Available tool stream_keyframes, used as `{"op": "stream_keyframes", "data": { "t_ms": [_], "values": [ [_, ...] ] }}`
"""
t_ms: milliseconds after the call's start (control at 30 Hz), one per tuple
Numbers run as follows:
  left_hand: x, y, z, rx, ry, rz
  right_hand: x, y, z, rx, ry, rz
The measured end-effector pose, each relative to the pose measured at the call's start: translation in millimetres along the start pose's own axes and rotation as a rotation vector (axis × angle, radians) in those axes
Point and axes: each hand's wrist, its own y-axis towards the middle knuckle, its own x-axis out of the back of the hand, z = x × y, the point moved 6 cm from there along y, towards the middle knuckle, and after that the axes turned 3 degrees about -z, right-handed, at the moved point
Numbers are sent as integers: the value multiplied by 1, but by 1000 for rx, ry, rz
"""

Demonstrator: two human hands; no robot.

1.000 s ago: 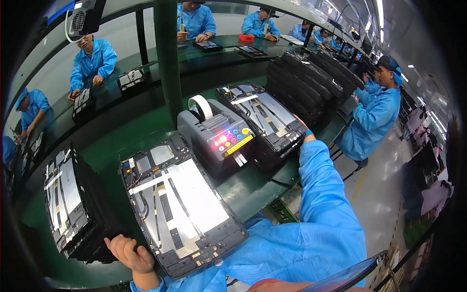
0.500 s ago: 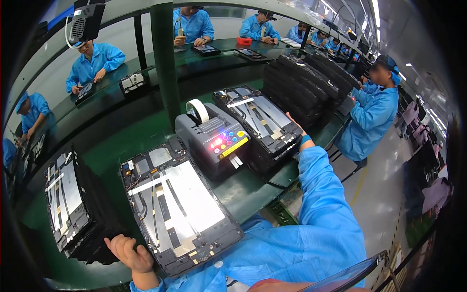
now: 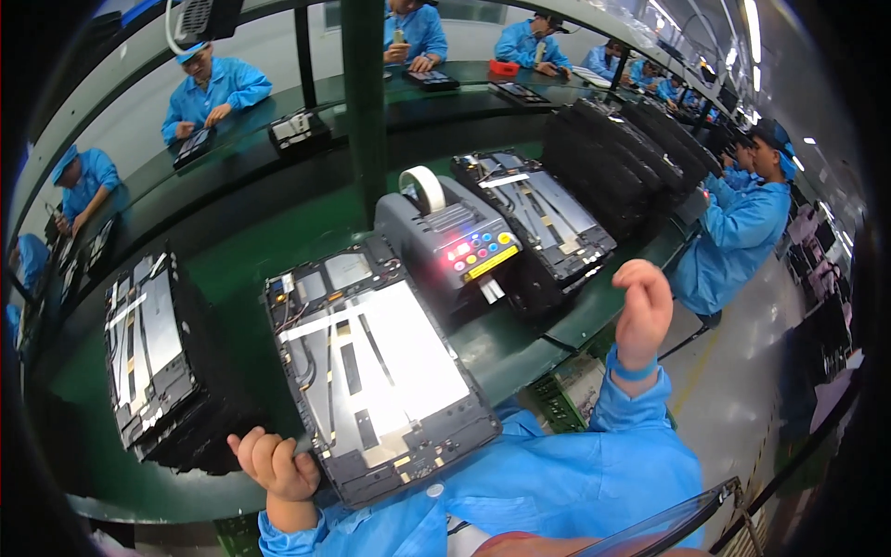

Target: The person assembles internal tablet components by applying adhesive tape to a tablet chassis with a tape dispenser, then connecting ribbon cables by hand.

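Note:
In front of me lies an opened tablet-like device point(image 3: 390, 371), its silver plate, black frame, ribbon cables and white tape strip facing up. My left hand point(image 3: 278, 469) is beside its lower left corner, fingers curled in; what they close on, if anything, is hidden. To the left stands a stack of similar opened devices point(image 3: 148, 343). My right hand point(image 3: 643, 311) is raised off the bench with its fingers bent together and nothing visible in them. Nearest to it is another device stack point(image 3: 548, 218). Between the front device and that stack sits a grey tape dispenser point(image 3: 450, 237) with coloured buttons.
A white tape roll point(image 3: 429, 189) is mounted on the dispenser, and a short tape end point(image 3: 492, 291) sticks out its front. Tall black stacks point(image 3: 603, 162) stand farther right. A green post point(image 3: 363, 121) rises behind the dispenser. A person in blue point(image 3: 742, 232) is at the right.
My right hand has come away from the near edge of the right-hand device stack and lifted. The whole view has shifted. My left hand keeps its place by the front device.

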Motion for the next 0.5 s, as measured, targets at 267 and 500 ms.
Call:
{"op": "stream_keyframes", "data": {
  "t_ms": [267,500],
  "values": [
    [15,-3,-12,-41,-96,-31,-91,-27,-10,-414,-73,430],
    [32,-13,-24,11,-165,-37,-101,-78,-91,-1143,285,351]
  ]
}}
